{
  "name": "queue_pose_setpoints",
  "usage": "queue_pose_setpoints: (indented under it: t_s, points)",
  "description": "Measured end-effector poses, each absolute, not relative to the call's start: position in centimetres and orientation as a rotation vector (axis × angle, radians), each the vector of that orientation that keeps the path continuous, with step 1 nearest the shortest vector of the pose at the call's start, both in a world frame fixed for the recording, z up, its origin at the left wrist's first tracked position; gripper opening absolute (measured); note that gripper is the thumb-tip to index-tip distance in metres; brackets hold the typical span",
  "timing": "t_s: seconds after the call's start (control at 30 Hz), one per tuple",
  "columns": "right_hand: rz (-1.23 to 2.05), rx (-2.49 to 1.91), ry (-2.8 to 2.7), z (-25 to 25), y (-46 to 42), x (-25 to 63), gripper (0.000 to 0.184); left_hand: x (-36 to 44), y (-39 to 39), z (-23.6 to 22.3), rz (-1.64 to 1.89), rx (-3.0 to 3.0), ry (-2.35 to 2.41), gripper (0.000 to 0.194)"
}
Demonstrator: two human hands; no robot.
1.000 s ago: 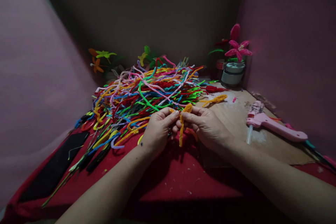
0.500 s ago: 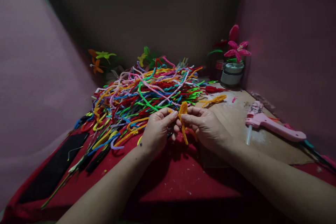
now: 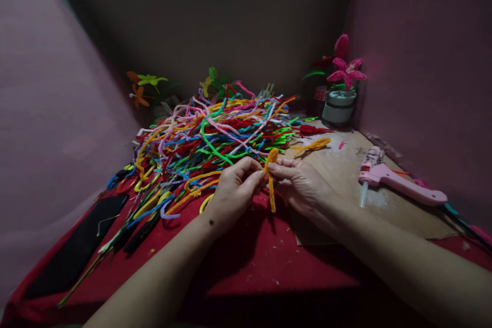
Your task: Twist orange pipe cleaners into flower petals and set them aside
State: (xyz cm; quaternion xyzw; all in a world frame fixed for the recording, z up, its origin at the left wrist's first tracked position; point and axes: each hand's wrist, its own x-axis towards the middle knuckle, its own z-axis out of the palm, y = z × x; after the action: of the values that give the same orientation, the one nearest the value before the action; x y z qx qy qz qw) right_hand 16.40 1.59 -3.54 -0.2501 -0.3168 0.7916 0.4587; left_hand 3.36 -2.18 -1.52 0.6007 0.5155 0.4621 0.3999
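The right hand (image 3: 303, 184) pinches an orange fuzzy stem piece (image 3: 272, 179) between thumb and fingers, its looped top standing above the grip and a straight tail hanging below. The left hand (image 3: 236, 187) is curled, thumb and fingertips drawn together at the left side of the same piece; whether they grip it cannot be told. The hands meet above the front of a table spread with a red cloth (image 3: 246, 277), small bits scattered over it. Just behind them lies a large tangled heap of fuzzy stems (image 3: 215, 128) in pink, green, blue, red, orange and white. Right of the heap, a brown board (image 3: 334, 164) bears a second looped orange piece (image 3: 315, 146), a red fuzzy piece (image 3: 313, 130) and, farther right, a pink glue gun (image 3: 400, 182) with a clear stick at its end. To the left, a black flat object (image 3: 77, 248) lies on the cloth beside thin green stems (image 3: 90, 269) and red-handled scissors (image 3: 127, 183). At the back stand a pink flower (image 3: 347, 73) above a grey and white container (image 3: 339, 108), and orange and yellow-green flowers (image 3: 144, 89) at the left.
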Motion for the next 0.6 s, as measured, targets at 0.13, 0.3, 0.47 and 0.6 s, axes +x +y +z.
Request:
queue_pose_setpoints:
  t_s: [0.13,0.3,0.47,0.6]
  points:
    - [2.019,-0.543,-0.803,-3.6,1.5,16.4,0.018,2.6,-1.6,-0.8,1.085,1.366,1.197,0.014]
    - [2.005,-0.541,-0.822,-3.7,1.5,16.4,0.014,2.1,-1.3,-0.5,1.002,1.347,1.176,0.016]
    - [1.931,-0.65,-0.906,-3.8,1.4,16.5,0.018,1.8,-1.3,-0.2,1.019,1.336,1.119,0.022]
    - [1.967,-0.72,-1.002,-4.4,1.3,16.4,0.022,1.8,-1.2,-0.4,1.024,1.268,1.077,0.024]
